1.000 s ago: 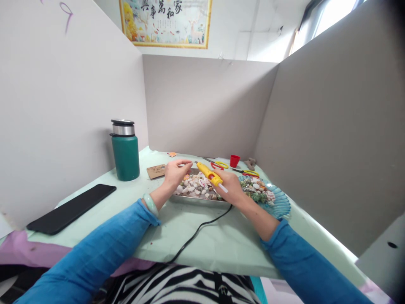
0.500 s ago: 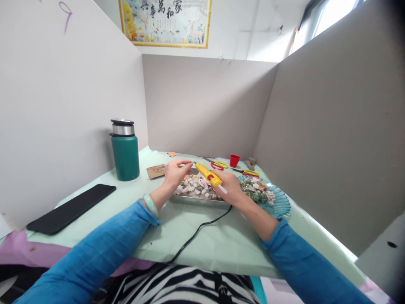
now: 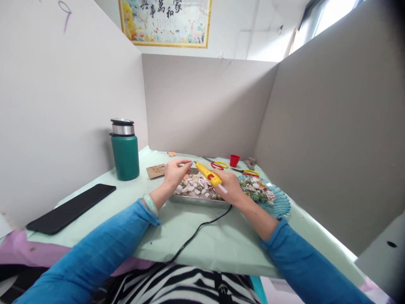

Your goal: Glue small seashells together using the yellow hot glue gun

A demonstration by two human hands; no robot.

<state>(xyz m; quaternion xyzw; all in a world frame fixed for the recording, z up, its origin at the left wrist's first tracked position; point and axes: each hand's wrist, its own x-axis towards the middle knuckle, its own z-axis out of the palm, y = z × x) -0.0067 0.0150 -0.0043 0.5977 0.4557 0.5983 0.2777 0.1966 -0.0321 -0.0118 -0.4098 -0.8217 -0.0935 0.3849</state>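
Observation:
A yellow hot glue gun point(image 3: 207, 172) with a white glue stick at its rear is gripped in my right hand point(image 3: 229, 185). Its nozzle points up and left, close to the fingertips of my left hand point(image 3: 174, 172). Those fingers are pinched together; whatever they hold is too small to make out. Below both hands a metal tray point(image 3: 202, 202) holds many shells point(image 3: 194, 185) and pebbles. From the glue gun a black cord point(image 3: 202, 226) runs over the table towards my lap. To the right of my right hand is a blue ribbed plate point(image 3: 281, 200) with more shells and green pieces.
A green bottle point(image 3: 125, 154) and a long black flat object point(image 3: 72, 207) are on the left. Farther back lie a brown card point(image 3: 155, 171), an orange cutout point(image 3: 171, 154), scissors point(image 3: 220, 164), a second pair of scissors point(image 3: 248, 172) and a red cup point(image 3: 234, 160). Grey partitions point(image 3: 209, 101) enclose the table.

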